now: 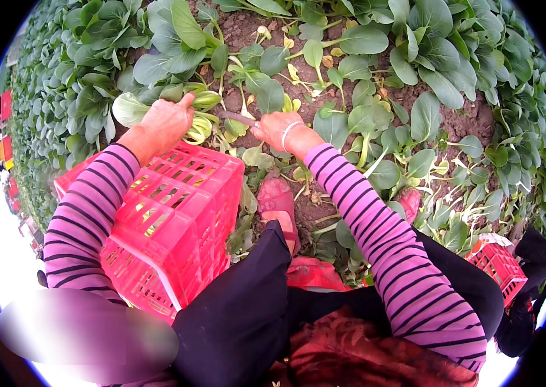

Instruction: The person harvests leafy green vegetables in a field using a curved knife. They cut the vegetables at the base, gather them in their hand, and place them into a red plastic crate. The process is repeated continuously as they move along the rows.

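Observation:
My left hand (169, 118) is closed around leafy greens (128, 110) that look like pak choi. Their pale green stalks (200, 128) stick out to the right of the fingers, and the palm side is hidden. In my right hand (277, 128), which wears a white bangle, is a small knife (236, 117) with a dark blade. The blade points left, its tip just short of the stalks. Beneath my left forearm stands a red slatted plastic crate (181, 193), with some greens showing through its slots.
Rooted leafy plants (435, 43) grow ahead and on both sides. Cut leaves and yellowed scraps lie on the brown soil (297, 96). My red shoe (277, 208) is beside the crate. At the right, another person's dark-clad leg (536, 254) is near a second red crate (498, 268).

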`<state>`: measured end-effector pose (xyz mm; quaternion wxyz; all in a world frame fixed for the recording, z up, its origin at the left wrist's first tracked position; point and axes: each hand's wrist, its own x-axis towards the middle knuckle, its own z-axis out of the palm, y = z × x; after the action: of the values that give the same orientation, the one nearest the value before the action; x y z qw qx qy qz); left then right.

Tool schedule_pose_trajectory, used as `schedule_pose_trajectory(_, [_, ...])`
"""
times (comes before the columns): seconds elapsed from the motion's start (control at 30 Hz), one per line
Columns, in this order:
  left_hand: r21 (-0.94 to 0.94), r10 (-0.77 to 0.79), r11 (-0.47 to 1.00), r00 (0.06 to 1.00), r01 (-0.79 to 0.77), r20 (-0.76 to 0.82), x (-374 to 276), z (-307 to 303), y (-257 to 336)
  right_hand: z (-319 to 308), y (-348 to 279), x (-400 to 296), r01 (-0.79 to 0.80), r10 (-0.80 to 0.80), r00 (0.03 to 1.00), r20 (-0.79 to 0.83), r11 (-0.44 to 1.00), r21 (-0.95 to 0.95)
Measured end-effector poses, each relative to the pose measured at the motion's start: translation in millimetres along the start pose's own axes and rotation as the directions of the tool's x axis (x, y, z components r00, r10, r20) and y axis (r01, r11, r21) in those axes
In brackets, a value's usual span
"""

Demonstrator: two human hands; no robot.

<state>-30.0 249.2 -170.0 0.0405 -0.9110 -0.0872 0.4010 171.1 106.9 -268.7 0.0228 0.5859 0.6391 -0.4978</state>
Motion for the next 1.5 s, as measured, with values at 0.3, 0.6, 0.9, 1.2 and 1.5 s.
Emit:
schedule_pose_trajectory(0.3, [-0.403, 0.028, 0.908, 0.977, -0.113, -0.211, -26, -25, 24, 37, 1, 16, 0.22, 0.325, 0.867, -0.378, 0.43, 0.876])
schedule_pose_trajectory(0.6, [-0.434, 0.047, 0.879, 0.942, -0.196, -0.332, -27, -28, 24, 32, -39, 41, 0.37, 0.24, 0.924, -0.298, -0.368, 0.853])
schedule_pose_trajectory(0.9, [-0.85, -0.366, 0.487, 0.836, -0.201, -0.408, -37, -102, 34, -33, -17, -13, 0.672, 0.28, 0.727, -0.627, -0.102, 0.733])
schedule_pose_trajectory(1.2, [-0.995, -0.282, 0.041, 0.956, 0.089, 0.074, -2, -87, 28, -43, -19, -32, 0.481, -0.025, 0.873, -0.488, -0.13, 0.867])
schedule_pose_trajectory(1.5, [-0.167, -0.232, 0.962, 0.969, 0.216, -0.085, 47, -65, -47, -44, 12, 46, 0.014, 0.175, 0.857, -0.485, 0.933, 0.36])
